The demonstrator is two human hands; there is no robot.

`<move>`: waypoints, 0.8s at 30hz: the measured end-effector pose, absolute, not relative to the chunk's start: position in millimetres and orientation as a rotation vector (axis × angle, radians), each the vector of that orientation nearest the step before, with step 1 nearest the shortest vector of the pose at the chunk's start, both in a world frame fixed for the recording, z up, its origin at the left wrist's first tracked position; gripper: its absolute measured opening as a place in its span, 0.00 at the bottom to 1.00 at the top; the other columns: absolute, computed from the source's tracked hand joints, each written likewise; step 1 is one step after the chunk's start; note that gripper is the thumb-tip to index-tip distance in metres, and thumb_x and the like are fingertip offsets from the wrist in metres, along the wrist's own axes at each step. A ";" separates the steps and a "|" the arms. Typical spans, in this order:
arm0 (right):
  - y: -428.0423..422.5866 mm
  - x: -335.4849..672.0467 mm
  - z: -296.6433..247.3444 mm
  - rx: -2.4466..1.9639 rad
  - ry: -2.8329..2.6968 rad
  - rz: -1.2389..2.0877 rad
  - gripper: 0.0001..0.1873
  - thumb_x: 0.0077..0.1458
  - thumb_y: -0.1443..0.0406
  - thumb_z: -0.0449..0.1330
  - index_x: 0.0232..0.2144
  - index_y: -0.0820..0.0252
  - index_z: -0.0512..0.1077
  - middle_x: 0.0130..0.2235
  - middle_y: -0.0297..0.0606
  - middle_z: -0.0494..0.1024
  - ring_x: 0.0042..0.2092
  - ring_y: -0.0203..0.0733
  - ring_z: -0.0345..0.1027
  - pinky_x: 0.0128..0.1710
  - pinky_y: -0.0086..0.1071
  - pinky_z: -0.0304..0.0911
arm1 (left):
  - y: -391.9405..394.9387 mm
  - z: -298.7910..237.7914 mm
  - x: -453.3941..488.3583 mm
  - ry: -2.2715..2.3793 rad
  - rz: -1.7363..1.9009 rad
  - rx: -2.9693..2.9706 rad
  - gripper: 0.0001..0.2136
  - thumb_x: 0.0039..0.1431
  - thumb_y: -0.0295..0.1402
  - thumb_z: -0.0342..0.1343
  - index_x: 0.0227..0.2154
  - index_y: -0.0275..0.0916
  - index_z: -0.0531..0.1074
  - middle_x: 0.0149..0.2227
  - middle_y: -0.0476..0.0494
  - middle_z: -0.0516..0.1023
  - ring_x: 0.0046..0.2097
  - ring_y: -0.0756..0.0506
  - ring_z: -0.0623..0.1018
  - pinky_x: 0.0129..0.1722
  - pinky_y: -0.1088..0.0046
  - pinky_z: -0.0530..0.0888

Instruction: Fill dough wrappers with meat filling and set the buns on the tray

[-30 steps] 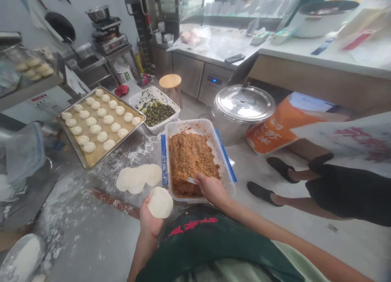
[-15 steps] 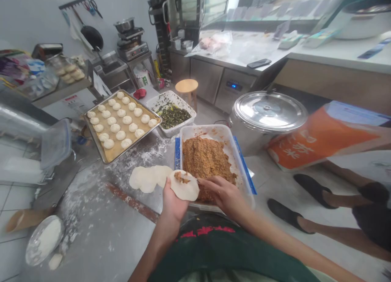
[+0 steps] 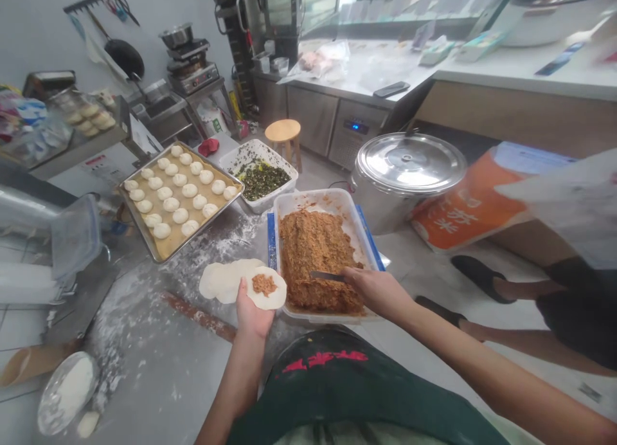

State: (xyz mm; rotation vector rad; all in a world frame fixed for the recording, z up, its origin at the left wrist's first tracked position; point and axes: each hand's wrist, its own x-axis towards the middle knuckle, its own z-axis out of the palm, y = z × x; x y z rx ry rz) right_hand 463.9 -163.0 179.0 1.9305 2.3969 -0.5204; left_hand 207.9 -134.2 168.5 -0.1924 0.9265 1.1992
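Observation:
A round dough wrapper rests on my left hand, my thumb over its edge, with a brown clump of filling at its middle. My right hand is closed on a thin flat spatula, whose blade lies over the brown filling in the plastic tub. Behind my left hand, several overlapping dough wrappers lie on the floury table. A rolling pin is to the left of my left forearm.
At the back left is a metal tray of pleated buns. Beside it stands a white tub of chopped greens. A bowl of flour sits front left. Right of the filling tub are a lidded steel pot and another person's legs.
My right hand has drawn back from the wrapper to the right, and its spatula now shows over the filling tub. The wrapper carries a larger clump. The view has shifted slightly.

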 end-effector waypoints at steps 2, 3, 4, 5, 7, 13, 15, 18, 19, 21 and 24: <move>-155.4 458.8 172.5 1.911 2.312 -0.452 0.09 0.52 0.72 0.47 0.32 0.58 0.67 0.29 0.37 0.75 0.30 0.39 0.69 0.25 0.27 0.54 | -139.5 165.9 204.4 0.941 1.180 -0.206 0.18 0.54 0.41 0.45 0.41 0.33 0.70 0.41 0.33 0.74 0.47 0.35 0.72 0.44 0.54 0.70; -151.6 454.0 170.3 1.901 2.286 -0.430 0.09 0.52 0.71 0.48 0.32 0.58 0.67 0.28 0.37 0.75 0.30 0.40 0.69 0.25 0.27 0.55 | -142.6 164.3 202.9 0.941 1.171 -0.215 0.19 0.54 0.41 0.45 0.41 0.32 0.70 0.41 0.33 0.74 0.47 0.35 0.72 0.43 0.55 0.70; -148.1 447.9 168.8 1.886 2.272 -0.413 0.09 0.52 0.71 0.48 0.33 0.59 0.67 0.28 0.38 0.75 0.30 0.40 0.70 0.26 0.28 0.56 | -145.8 162.4 201.4 0.936 1.164 -0.224 0.19 0.55 0.41 0.45 0.42 0.32 0.70 0.40 0.32 0.74 0.47 0.35 0.72 0.43 0.55 0.70; -145.5 440.5 167.9 1.863 2.268 -0.402 0.10 0.52 0.71 0.48 0.34 0.59 0.68 0.28 0.39 0.75 0.30 0.41 0.70 0.27 0.28 0.57 | -148.7 160.5 199.8 0.930 1.159 -0.233 0.19 0.55 0.40 0.45 0.42 0.31 0.69 0.40 0.31 0.74 0.47 0.35 0.72 0.43 0.55 0.70; -144.5 423.7 166.2 1.799 2.271 -0.403 0.10 0.52 0.71 0.49 0.33 0.61 0.69 0.28 0.42 0.76 0.31 0.42 0.71 0.28 0.29 0.58 | -153.5 156.8 196.3 0.924 1.159 -0.248 0.19 0.55 0.39 0.44 0.43 0.31 0.69 0.40 0.30 0.74 0.46 0.35 0.72 0.44 0.54 0.69; -167.6 397.0 159.9 1.573 2.389 -0.494 0.09 0.51 0.71 0.50 0.30 0.63 0.70 0.27 0.44 0.76 0.31 0.43 0.71 0.29 0.30 0.61 | -160.1 153.2 182.2 0.916 1.175 -0.285 0.19 0.56 0.39 0.44 0.42 0.31 0.70 0.39 0.30 0.75 0.45 0.36 0.73 0.43 0.55 0.70; -166.3 404.6 163.5 1.613 2.386 -0.450 0.09 0.52 0.71 0.49 0.33 0.62 0.69 0.28 0.43 0.76 0.31 0.43 0.71 0.28 0.30 0.61 | -161.2 153.6 178.4 0.915 1.183 -0.284 0.19 0.56 0.39 0.44 0.42 0.32 0.70 0.39 0.31 0.75 0.45 0.37 0.73 0.43 0.55 0.70; -148.0 418.2 172.8 1.737 2.321 -0.338 0.09 0.53 0.71 0.48 0.35 0.61 0.67 0.28 0.43 0.76 0.30 0.43 0.71 0.28 0.30 0.60 | -161.5 153.1 177.9 0.914 1.181 -0.296 0.18 0.56 0.39 0.43 0.42 0.32 0.71 0.38 0.31 0.76 0.44 0.38 0.74 0.43 0.55 0.70; -140.1 420.2 175.2 1.769 2.293 -0.307 0.09 0.53 0.71 0.48 0.35 0.61 0.67 0.28 0.43 0.76 0.30 0.43 0.71 0.27 0.30 0.60 | -161.2 152.6 179.2 0.913 1.177 -0.298 0.18 0.56 0.38 0.44 0.42 0.32 0.70 0.38 0.32 0.76 0.43 0.38 0.74 0.43 0.56 0.70; -126.3 418.7 177.7 1.779 2.269 -0.269 0.09 0.53 0.71 0.48 0.34 0.62 0.67 0.27 0.44 0.76 0.31 0.44 0.71 0.27 0.31 0.60 | -160.3 151.9 182.8 0.913 1.167 -0.293 0.18 0.55 0.38 0.45 0.42 0.32 0.70 0.37 0.32 0.76 0.43 0.38 0.74 0.42 0.57 0.71; -115.6 408.8 176.7 1.689 2.328 -0.273 0.10 0.53 0.71 0.48 0.33 0.64 0.68 0.28 0.46 0.76 0.32 0.45 0.71 0.29 0.32 0.60 | -158.7 152.5 187.7 0.924 1.158 -0.280 0.18 0.54 0.39 0.46 0.41 0.31 0.70 0.38 0.32 0.75 0.43 0.38 0.74 0.41 0.57 0.71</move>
